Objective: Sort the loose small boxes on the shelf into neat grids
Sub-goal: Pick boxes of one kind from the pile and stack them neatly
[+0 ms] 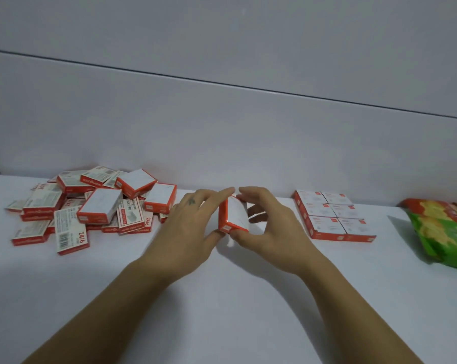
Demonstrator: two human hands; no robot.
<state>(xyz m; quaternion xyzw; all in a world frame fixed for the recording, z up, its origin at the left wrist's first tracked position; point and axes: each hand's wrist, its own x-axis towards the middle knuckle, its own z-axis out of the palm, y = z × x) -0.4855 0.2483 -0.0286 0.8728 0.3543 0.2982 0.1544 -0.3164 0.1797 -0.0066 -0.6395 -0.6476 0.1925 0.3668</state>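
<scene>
A small red-and-white box (232, 215) stands tilted on edge above the white shelf (222, 311), at the centre. My left hand (188, 227) holds its left side, with the index finger on the top corner and the thumb at the bottom. My right hand (269, 227) pinches its right side between fingers and thumb. A loose heap of the same boxes (90, 206) lies at the left. At the right, several boxes sit flat in a neat two-column grid (332, 216).
A green and orange snack bag (442, 232) lies at the far right edge of the shelf. A white back wall (222, 127) rises directly behind the boxes. Bare shelf surface stretches in front of my hands.
</scene>
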